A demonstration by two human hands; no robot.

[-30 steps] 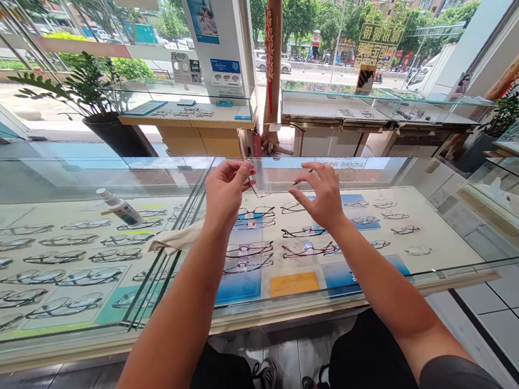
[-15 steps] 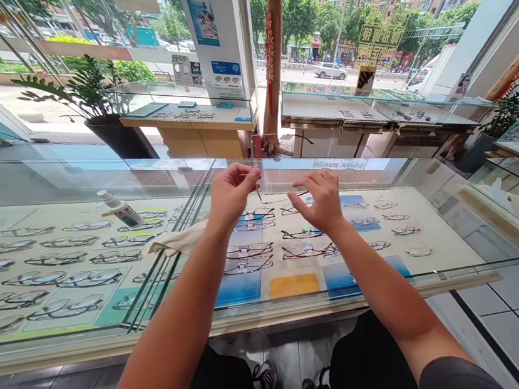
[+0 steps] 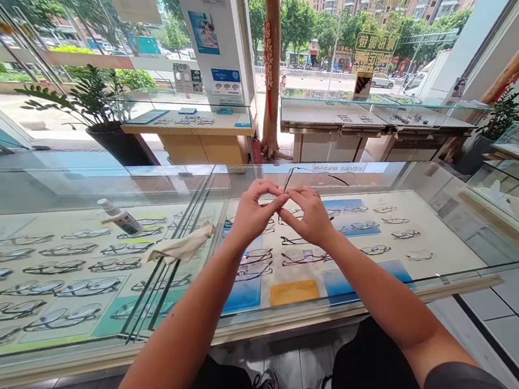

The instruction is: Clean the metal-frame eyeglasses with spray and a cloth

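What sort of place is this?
Probably an optician's shop: the glass counter holds rows of spectacle frames, and the left hand and right hand pinch a thin pair of glasses.

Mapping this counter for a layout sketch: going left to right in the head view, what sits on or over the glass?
White bottle, beige cloth, left hand, right hand; both hands pinch thin glasses.
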